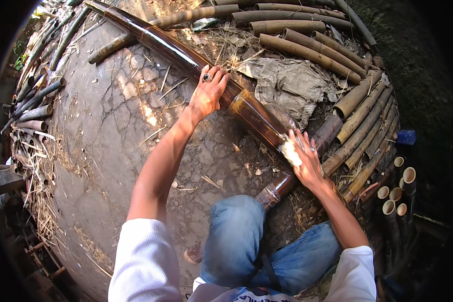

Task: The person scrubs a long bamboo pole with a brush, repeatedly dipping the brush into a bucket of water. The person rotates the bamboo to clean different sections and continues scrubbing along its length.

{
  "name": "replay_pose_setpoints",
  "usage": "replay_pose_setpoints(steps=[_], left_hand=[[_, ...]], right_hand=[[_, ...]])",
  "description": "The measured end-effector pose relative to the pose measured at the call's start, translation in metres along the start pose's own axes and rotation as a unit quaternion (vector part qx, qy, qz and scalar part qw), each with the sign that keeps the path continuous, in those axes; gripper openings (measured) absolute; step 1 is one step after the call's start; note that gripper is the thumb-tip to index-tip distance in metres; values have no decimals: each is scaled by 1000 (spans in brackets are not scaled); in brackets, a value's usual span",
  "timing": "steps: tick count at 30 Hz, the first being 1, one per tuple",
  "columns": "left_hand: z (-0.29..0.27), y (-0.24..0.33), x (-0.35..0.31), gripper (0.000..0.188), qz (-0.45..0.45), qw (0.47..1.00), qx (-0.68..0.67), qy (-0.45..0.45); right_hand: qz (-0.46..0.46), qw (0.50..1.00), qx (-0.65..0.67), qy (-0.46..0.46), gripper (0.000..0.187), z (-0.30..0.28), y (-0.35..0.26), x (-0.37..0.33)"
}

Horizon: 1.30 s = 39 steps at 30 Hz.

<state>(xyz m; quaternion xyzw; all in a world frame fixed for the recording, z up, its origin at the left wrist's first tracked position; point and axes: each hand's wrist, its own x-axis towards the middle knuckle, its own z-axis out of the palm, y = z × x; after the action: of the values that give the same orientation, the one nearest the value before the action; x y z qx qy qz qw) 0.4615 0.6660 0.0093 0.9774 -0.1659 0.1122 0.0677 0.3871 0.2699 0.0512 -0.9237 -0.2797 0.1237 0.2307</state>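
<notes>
A long, glossy dark-brown bamboo pole point(178, 53) slants from the far left down to the right in front of me. Around its middle the fingers of my left hand point(209, 94) are wrapped, a dark-stoned ring on one of them. My right hand point(308, 165) lies at the pole's near end, pressing a pale yellowish-white wad point(290, 153) against it; the palm hides part of the wad, whose material I cannot make out. Beneath that end, a shorter dark bamboo piece point(277, 190) lies crosswise, close to my knee.
Cut bamboo poles point(307, 56) lie stacked at the far right, with more point(360, 136) along the right side. A crumpled grey cloth point(289, 85) rests beyond the pole. Another bamboo piece point(113, 48) crosses under its far part. Several bamboo tubes point(35, 108) line the left edge of the cracked ground point(100, 156).
</notes>
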Motion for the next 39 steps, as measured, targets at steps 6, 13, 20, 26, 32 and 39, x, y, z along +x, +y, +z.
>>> replay_pose_setpoints(steps=[6,13,20,26,32,39], left_hand=[[1,2,9,99,27,999,18,36],[-6,-2,-8,102,-9,997,62,-39],[4,11,2,108,-3,1000,13,-5],[-7,4,-3,117,-40,988,127,-78],[-18,102,41,144,-107,941,183,-263],[5,215,9,140,98,986,3,-133]], right_hand=[[-21,999,26,2,94,29,-72,147],[-111,990,66,-48,85,-28,4,-28],[188,972,-123,63,74,-44,113,-316],[-3,984,-95,153,77,3,22,-99],[-97,979,-14,178,89,42,15,36],[87,976,-60,192,57,-37,142,-228]])
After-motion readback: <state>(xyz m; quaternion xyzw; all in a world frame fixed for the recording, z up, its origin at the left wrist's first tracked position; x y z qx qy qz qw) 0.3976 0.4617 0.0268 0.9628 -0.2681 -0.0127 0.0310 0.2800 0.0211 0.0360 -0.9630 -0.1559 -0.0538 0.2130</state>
